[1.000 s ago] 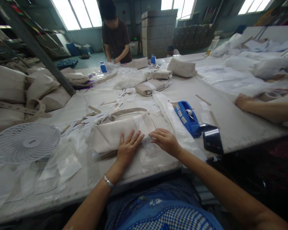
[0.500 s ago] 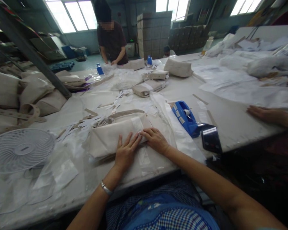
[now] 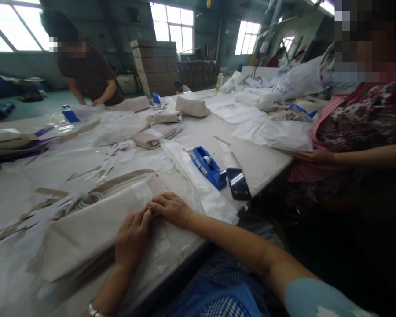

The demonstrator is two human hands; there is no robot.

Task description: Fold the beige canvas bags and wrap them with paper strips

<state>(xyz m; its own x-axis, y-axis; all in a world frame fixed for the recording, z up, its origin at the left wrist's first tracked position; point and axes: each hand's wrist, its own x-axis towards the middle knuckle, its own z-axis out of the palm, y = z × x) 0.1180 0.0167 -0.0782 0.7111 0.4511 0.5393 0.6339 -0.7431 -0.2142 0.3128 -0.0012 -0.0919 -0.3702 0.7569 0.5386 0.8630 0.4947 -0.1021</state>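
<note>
Head view: a beige handbag (image 3: 86,233) lies on the worktable (image 3: 264,154) from the lower left to the centre of the frame, tilted so that its right end sits higher in the picture. A coiled cord (image 3: 87,200) lies along its upper edge, a long beige strap (image 3: 132,176) arches behind it, and a white band (image 3: 141,193) crosses it near the right end.

The left hand (image 3: 132,240) lies on the near right part of the handbag, fingers side by side and bent, their tips at the edge. The right hand (image 3: 171,209) comes in from the right with its fingers together and curled, the tips meeting those of the left hand at the handbag's right end. Whether either hand pinches anything between finger and thumb cannot be told. A silver bracelet (image 3: 94,310) circles the left wrist at the bottom edge.

Right of the hands, white plastic sheets (image 3: 201,193) stretch diagonally across the worktable. A blue tape dispenser (image 3: 207,166) rests at their right side, and a black phone (image 3: 238,184) lies just beside it, near the table edge. Paper strips (image 3: 16,220) are scattered at the left.

Farther back, upper centre, are a folded beige bag (image 3: 156,134) and another beige bag (image 3: 191,107). One person (image 3: 89,75) stands at the upper left, hands low over clear plastic; at the right, a co-worker's hand (image 3: 313,156) reaches the table edge.
</note>
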